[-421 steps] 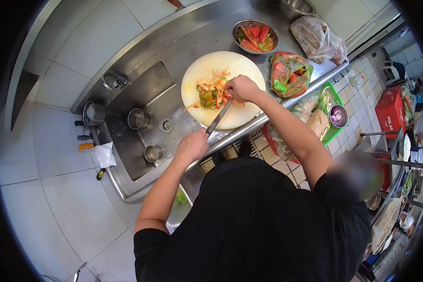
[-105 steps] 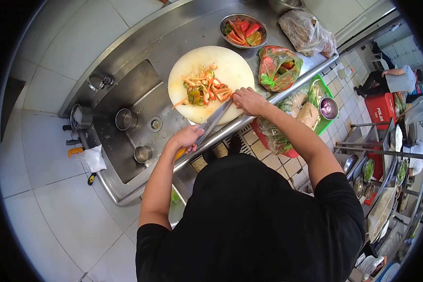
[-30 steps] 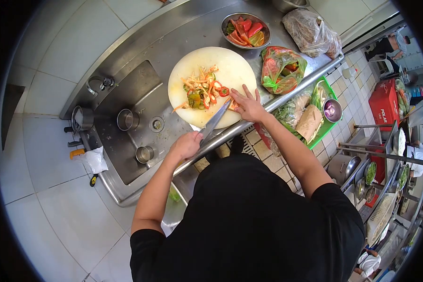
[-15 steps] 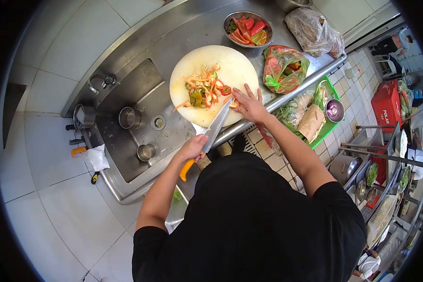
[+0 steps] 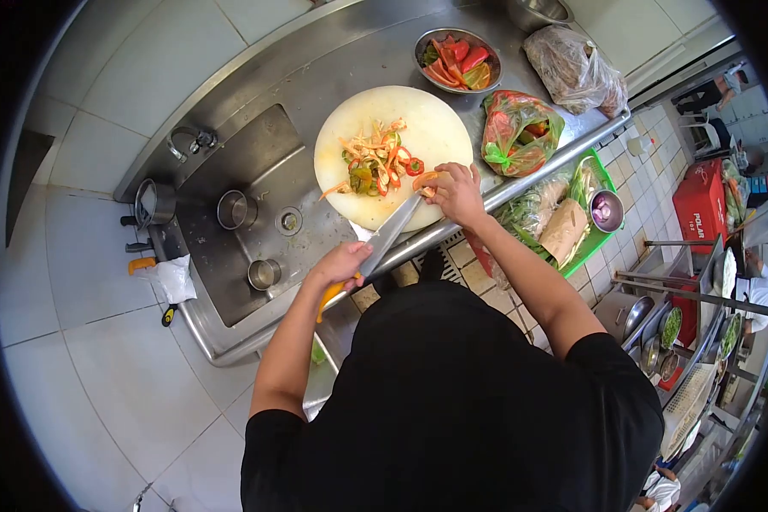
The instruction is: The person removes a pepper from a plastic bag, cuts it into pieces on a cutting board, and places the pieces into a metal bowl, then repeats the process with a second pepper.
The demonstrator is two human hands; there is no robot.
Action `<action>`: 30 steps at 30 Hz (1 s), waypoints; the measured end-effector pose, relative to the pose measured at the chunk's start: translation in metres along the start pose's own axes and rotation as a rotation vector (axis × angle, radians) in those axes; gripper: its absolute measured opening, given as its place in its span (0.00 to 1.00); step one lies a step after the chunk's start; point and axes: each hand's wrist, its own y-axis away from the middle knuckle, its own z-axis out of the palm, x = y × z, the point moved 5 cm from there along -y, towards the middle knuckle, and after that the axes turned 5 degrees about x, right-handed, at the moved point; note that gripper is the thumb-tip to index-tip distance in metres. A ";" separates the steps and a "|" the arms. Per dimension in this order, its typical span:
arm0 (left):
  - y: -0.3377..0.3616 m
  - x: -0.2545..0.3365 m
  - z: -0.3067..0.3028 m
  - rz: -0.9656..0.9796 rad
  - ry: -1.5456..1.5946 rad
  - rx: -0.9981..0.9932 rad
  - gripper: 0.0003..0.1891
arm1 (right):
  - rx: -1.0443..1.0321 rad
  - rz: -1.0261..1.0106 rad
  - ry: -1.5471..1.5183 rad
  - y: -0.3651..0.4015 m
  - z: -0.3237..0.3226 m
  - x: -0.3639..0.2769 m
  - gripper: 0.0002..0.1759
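My left hand (image 5: 343, 261) is wrapped round the orange handle of a kitchen knife (image 5: 392, 229). Its blade points up and right, the tip by my right fingers at the near edge of a round white cutting board (image 5: 418, 107). My right hand (image 5: 458, 194) pinches an orange-red piece of bell pepper (image 5: 424, 180) on the board's right side; part of it is hidden by the fingers. Left of that hand lies a heap of pepper cores and trimmings (image 5: 374, 162), with a small red pepper ring (image 5: 415, 166) at its edge.
A metal bowl of cut peppers (image 5: 458, 61) stands behind the board. To the right are a bag of peppers (image 5: 520, 136), a wrapped bag (image 5: 572, 68) and a green crate (image 5: 602, 175). A sink basin (image 5: 256, 183) with small metal cups lies left; a rail (image 5: 563, 154) edges the counter.
My right hand has gone from fingers spread flat on the board to curled round the pepper piece, which is now tilted up. The knife stays beside it, its handle slightly lower.
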 end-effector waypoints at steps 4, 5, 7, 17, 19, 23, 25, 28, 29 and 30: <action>0.016 0.017 -0.016 -0.011 -0.219 0.037 0.17 | -0.040 -0.018 0.033 -0.019 0.000 0.010 0.16; 0.019 0.024 -0.017 -0.019 -0.247 0.076 0.17 | -0.038 -0.019 0.034 -0.025 -0.002 0.014 0.16; 0.022 0.034 -0.018 -0.023 -0.273 0.120 0.17 | -0.139 0.038 -0.066 -0.037 -0.010 0.017 0.15; 0.018 0.039 -0.014 0.016 -0.453 0.199 0.18 | 0.002 0.002 -0.194 -0.058 -0.035 -0.009 0.20; 0.022 0.036 -0.011 0.042 -0.474 0.226 0.18 | -0.097 0.060 0.019 -0.045 -0.011 0.007 0.16; 0.026 0.030 0.002 0.157 -0.486 0.322 0.18 | -0.152 0.278 -0.121 -0.030 -0.013 0.017 0.14; 0.019 0.025 0.012 0.256 -0.551 0.383 0.19 | -0.150 0.330 -0.170 -0.030 -0.005 0.021 0.14; 0.015 0.027 0.024 0.250 -0.539 0.384 0.18 | -0.091 0.402 -0.240 -0.025 0.002 0.022 0.15; 0.016 0.027 0.026 0.206 -0.582 0.383 0.19 | -0.044 0.419 -0.260 -0.022 0.003 0.021 0.14; 0.022 0.034 0.027 0.204 -0.580 0.383 0.19 | -0.047 0.418 -0.259 -0.019 0.002 0.017 0.14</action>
